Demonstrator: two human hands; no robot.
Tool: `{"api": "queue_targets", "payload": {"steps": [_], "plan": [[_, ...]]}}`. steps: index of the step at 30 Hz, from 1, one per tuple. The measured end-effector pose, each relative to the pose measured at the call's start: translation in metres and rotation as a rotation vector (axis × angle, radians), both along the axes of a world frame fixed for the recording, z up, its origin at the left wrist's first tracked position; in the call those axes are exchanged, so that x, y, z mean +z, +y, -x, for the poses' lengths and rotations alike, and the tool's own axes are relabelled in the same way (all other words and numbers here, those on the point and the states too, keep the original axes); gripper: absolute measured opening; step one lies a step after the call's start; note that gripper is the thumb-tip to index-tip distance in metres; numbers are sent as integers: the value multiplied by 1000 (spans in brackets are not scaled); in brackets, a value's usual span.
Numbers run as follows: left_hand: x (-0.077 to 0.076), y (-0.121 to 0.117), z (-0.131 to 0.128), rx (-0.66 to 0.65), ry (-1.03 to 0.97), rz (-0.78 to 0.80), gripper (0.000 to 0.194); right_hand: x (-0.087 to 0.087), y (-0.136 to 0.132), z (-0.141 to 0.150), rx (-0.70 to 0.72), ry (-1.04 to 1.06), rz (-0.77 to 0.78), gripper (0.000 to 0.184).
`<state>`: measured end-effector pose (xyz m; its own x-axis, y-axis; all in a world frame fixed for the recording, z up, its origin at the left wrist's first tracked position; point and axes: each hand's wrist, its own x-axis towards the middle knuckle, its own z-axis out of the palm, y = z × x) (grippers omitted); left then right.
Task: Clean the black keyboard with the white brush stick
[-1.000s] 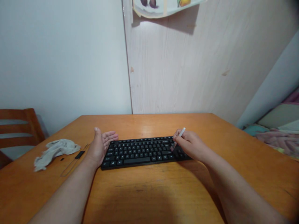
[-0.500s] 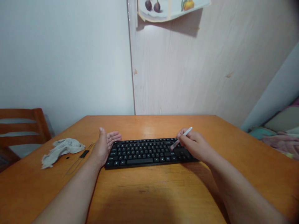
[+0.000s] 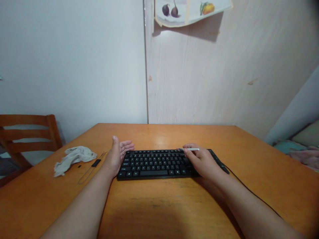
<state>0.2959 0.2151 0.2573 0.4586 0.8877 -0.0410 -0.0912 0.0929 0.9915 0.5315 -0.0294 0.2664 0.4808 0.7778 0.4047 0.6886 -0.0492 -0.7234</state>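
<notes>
A black keyboard [image 3: 154, 173] lies flat on a wooden tabletop [image 3: 154, 205], its long side facing the person, with a dark cable [image 3: 249, 189] trailing off to the right. It looks stiff and fairly light, likely smooth on top and apt to slide if pushed; its end edges seem the surest place to take hold. A slim white tool [image 3: 194, 149], probably light and rigid, suits a fingertip grip along its handle. The right hand [image 3: 203, 162] pinches it nearly level over the keyboard's far edge, wrist low, forearm reaching in from the lower right. The left hand [image 3: 113, 159] is wide open, thumb up, fingers pointing forward, palm beside the keyboard's left end. Left of that arm lies a crumpled pale cloth [image 3: 77, 156].
</notes>
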Motion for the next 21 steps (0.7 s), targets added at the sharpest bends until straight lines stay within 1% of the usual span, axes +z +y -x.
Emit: {"api": "queue_targets", "payload": {"steps": [3, 6, 12, 21], "plan": [[0, 0, 0, 6, -1, 1, 90, 2, -2, 1, 19, -17, 44, 31], [-1, 1, 0, -1, -5, 2, 90, 9, -6, 2, 5, -52, 82, 34], [0, 0, 0, -1, 6, -24, 92, 23, -13, 2, -7, -121, 144, 29], [-1, 2, 0, -7, 2, -21, 92, 29, -18, 6, -35, -197, 204, 27]]}}
